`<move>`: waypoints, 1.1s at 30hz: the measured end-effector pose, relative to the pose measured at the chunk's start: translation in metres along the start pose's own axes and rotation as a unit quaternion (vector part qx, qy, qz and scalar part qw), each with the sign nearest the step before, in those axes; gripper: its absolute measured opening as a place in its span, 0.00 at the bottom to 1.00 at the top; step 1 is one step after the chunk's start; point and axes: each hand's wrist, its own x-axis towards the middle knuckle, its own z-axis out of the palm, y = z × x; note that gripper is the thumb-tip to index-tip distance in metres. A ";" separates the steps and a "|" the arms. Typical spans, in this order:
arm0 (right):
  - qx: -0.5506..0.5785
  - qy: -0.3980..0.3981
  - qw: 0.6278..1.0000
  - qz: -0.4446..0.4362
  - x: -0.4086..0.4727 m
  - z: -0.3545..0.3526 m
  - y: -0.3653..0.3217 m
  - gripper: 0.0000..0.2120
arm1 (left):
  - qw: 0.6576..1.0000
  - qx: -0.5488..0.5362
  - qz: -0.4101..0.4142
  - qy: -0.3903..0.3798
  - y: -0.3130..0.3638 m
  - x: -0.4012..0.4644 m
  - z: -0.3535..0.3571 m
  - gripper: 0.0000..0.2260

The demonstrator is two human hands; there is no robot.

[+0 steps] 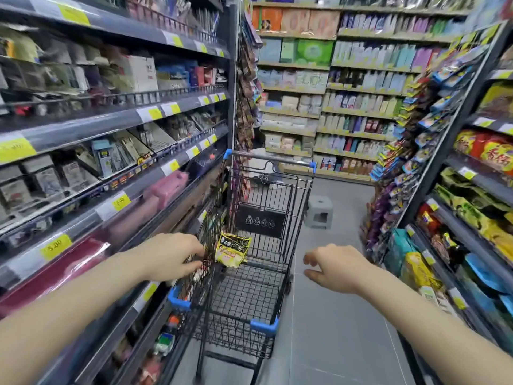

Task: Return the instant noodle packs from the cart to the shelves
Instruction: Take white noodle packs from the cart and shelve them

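From the head view, a black wire cart (pixel 249 245) is being reached into in a shop aisle — a yellow instant noodle pack (pixel 232 249) is leaning inside against its left wall. The left hand (pixel 169 257) is being curled over that wall's rim beside the pack, what it grips being unclear, while the right hand (pixel 333 266) is being held loosely spread — holding nothing — above the grey floor (pixel 333 343).
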 end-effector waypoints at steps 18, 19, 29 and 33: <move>0.017 -0.085 0.996 -0.028 0.333 0.056 0.035 0.10 | 0.996 -0.076 -0.013 -0.041 -0.164 0.230 0.103 0.14; 0.019 -0.087 0.996 -0.023 0.350 0.063 0.034 0.11 | 0.996 -0.080 -0.010 -0.043 -0.174 0.242 0.114 0.14; 0.053 -0.139 0.988 -0.035 0.469 0.167 0.035 0.12 | 0.982 -0.169 0.017 -0.080 -0.213 0.326 0.222 0.13; 0.052 -0.171 0.983 -0.041 0.507 0.215 0.040 0.13 | 0.978 -0.197 0.029 -0.062 -0.216 0.346 0.261 0.17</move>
